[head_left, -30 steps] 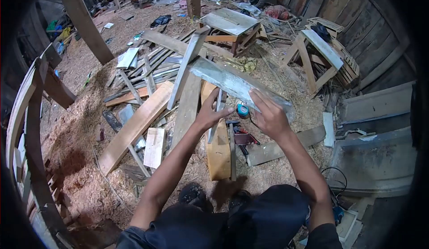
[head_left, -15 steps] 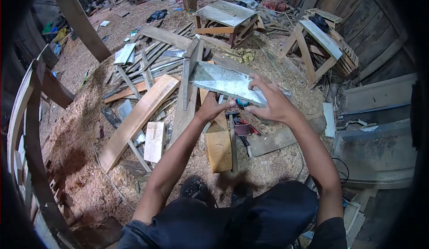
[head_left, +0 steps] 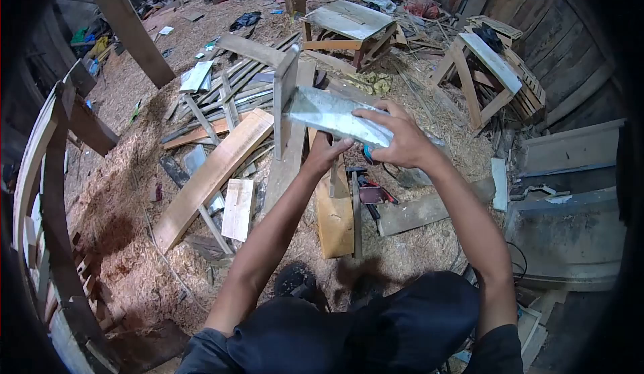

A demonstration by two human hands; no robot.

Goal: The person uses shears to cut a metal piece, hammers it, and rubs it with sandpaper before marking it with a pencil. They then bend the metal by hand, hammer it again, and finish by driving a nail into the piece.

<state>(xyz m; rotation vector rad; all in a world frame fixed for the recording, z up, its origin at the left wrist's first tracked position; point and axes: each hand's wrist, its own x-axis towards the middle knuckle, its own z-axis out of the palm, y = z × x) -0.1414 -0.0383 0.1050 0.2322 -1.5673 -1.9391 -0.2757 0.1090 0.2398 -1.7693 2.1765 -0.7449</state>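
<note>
A pale, worn wooden board (head_left: 325, 108) is raised in front of me, with a second board (head_left: 284, 95) standing crosswise at its far left end. My left hand (head_left: 327, 154) grips the near lower edge, its thumb against the edge and its other fingers hidden underneath. Over the right part of the board lies my right hand (head_left: 404, 139), fingers bent across the top face and thumb at the near edge. A small blue object (head_left: 367, 152) shows just below the board, beside the right thumb.
Wood shavings cover the ground. Below my hands lie a yellowish wooden block (head_left: 334, 230) and red-and-black tools (head_left: 381, 195). A long plank (head_left: 213, 181) and loose strips are at left. A low wooden table (head_left: 352, 18) and a wooden stand (head_left: 493, 62) are farther off.
The held boards have tilted, so the crosspiece shows more of its broad face and rises higher. My right hand has shifted slightly left and its fingers lie flatter over the board.
</note>
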